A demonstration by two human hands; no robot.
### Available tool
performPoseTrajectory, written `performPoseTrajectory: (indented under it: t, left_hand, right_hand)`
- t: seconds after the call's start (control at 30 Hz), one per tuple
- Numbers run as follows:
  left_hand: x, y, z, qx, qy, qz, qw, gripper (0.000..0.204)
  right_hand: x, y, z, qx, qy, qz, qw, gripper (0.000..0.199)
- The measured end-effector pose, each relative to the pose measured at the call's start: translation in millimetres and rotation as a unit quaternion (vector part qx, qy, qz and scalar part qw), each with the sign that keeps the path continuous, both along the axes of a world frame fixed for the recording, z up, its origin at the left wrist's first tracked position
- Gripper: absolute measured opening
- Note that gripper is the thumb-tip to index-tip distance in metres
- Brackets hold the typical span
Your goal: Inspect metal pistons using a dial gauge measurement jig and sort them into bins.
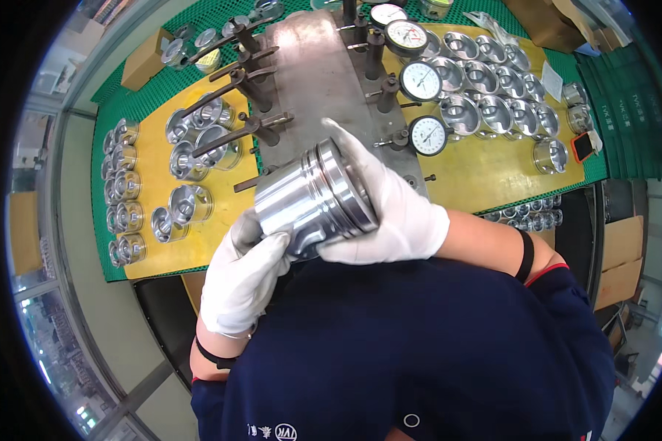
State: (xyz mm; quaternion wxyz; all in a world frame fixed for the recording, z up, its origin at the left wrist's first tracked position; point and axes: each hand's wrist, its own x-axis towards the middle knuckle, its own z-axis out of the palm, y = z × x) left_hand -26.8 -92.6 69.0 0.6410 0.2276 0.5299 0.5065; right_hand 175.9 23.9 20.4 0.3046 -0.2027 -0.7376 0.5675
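Observation:
A shiny metal piston [290, 198] is held tilted in front of my chest, its ring grooves toward the right and its skirt toward the left. My right hand [390, 209], in a white glove, wraps around the grooved crown end. The gloved fingers of my left hand [246, 275] close on the lower skirt near the pin hole. Behind the piston lies a grey metal plate [316, 73] with clamp posts and dial gauges [420, 81] along its sides.
Several pistons [191, 204] stand on the yellow board [162, 257] at left, and more pistons [460, 114] fill rows at right. Steel rods [217, 99] jut leftward from the posts. A cardboard box [146, 60] sits at the far left, and an orange-edged device [582, 147] lies at the right edge.

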Motion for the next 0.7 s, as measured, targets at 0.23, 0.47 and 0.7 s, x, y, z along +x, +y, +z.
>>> performPoseTrajectory:
  t: [0.23,0.47,0.7]
  left_hand:
    - [15,29,-14,0.159,0.603,-0.134,0.770,0.066]
    - [26,64,-47,0.298,0.667,-0.144,0.667,0.092]
    - [28,86,-56,0.346,0.590,-0.112,0.720,0.091]
  right_hand:
    - [12,18,12,0.280,-0.247,-0.063,0.925,0.092]
    - [33,8,7,0.249,-0.199,-0.090,0.944,0.081]
    - [48,-11,-26,-0.276,-0.164,-0.024,0.947,0.094]
